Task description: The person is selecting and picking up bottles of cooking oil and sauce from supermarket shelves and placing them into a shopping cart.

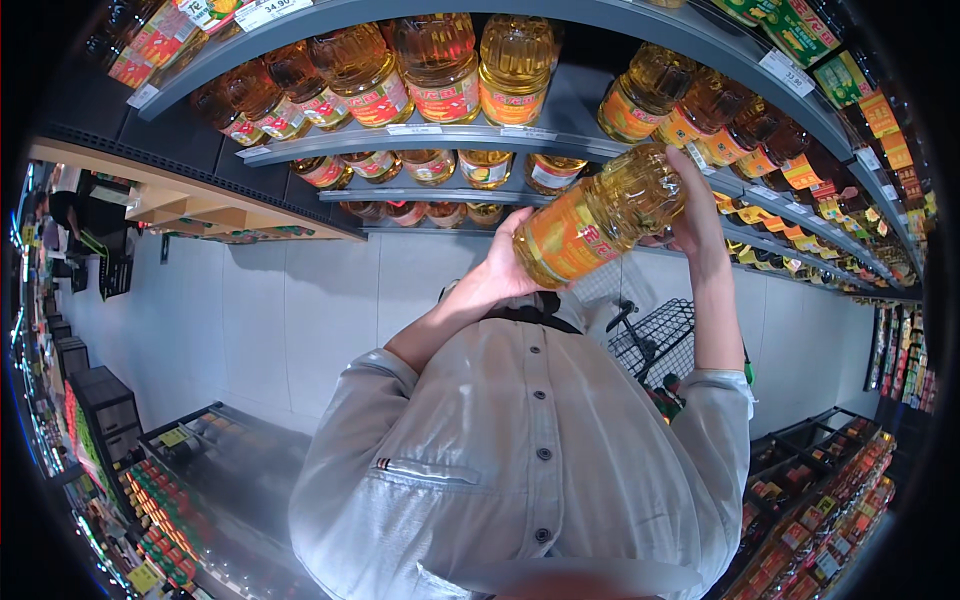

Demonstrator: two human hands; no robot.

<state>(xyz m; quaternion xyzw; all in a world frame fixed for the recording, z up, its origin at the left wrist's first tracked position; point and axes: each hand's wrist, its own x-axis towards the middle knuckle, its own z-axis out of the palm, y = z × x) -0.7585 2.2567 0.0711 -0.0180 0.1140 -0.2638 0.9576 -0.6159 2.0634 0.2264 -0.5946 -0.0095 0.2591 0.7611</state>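
Note:
A large clear bottle of golden cooking oil (600, 220) with an orange label is held tilted in front of my chest, its base toward the lower left. My left hand (508, 258) closes round the base end. At the upper end my right hand (695, 205) wraps the side of the bottle, with some of its fingers hidden behind it. Just beyond the bottle runs a dark shelf (570, 143), where a gap shows between an oil bottle (515, 70) on the left and another oil bottle (645, 92) on the right.
Several more oil bottles (440, 70) with red labels stand along the shelves. A wire shopping cart (655, 340) is by my right side on the pale floor (300, 300). Stacked goods fill a display (820, 500) at the lower right. A person (66, 215) stands at the far left.

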